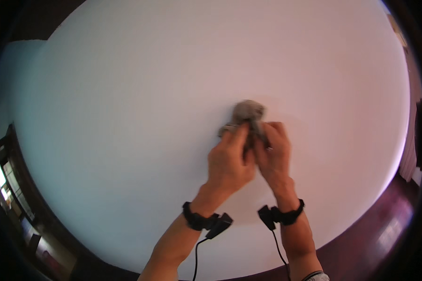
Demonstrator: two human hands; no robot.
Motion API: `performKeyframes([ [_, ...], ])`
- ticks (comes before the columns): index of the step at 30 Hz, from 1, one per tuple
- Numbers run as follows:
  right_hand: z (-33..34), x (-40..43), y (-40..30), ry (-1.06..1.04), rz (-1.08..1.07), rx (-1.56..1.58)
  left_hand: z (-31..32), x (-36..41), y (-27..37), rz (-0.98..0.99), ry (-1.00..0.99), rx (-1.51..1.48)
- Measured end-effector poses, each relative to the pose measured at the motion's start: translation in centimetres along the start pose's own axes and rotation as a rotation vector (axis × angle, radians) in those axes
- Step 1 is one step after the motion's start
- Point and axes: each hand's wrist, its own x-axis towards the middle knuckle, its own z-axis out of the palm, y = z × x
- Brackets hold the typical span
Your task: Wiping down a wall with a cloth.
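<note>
A crumpled grey-brown cloth [248, 110] is bunched up in front of a pale wall [144, 105]. My left hand [230, 163] grips it from the lower left, fingers pointing up into the folds. From the right, my right hand [275, 151] pinches the same cloth, its fingers curled close to the left hand's. Motion blurs the cloth and the fingertips. Whether the cloth presses on the wall or is just off it, I cannot tell.
Black straps with small cabled devices circle my left wrist [205, 219] and right wrist [285, 214]. A dark-framed doorway [17, 175] opens at the left. At the right are a reddish, shiny floor [376, 224] and a hanging curtain [409, 151].
</note>
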Motion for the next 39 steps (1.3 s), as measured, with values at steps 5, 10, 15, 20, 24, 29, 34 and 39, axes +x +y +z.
performKeyframes([
  [5, 0.1, -1.6, -2.3, 0.16, 0.241, 0.103, -2.2, 0.4, 2.0, -0.026, -0.228, 0.012],
  [10, -5.1, 1.2, -9.9, 0.186, 0.221, 0.048, -5.6, 2.8, 10.0, 0.043, -0.182, 0.061],
  [15, -7.2, 2.1, -14.5, 0.179, 0.18, -0.008, -8.2, 2.9, 13.9, 0.056, -0.105, -0.012],
  [20, -7.5, 2.9, -10.1, 0.13, 0.156, 0.057, -4.6, 3.1, 12.6, -0.004, -0.077, -0.001],
  [24, -7.1, 3.0, -8.8, 0.08, 0.104, 0.038, -3.7, 2.4, 12.1, -0.069, -0.063, -0.011],
  [29, -7.2, 3.8, -9.1, 0.041, 0.02, 0.031, -3.0, 2.3, 11.7, -0.054, 0.048, -0.024],
  [34, -7.1, 3.9, -7.7, -0.009, -0.122, 0.067, -2.7, 1.3, 11.6, -0.089, 0.093, 0.041],
  [39, -6.7, 3.3, -7.6, -0.038, -0.247, 0.064, -2.9, -0.8, 12.7, -0.205, 0.107, 0.027],
])
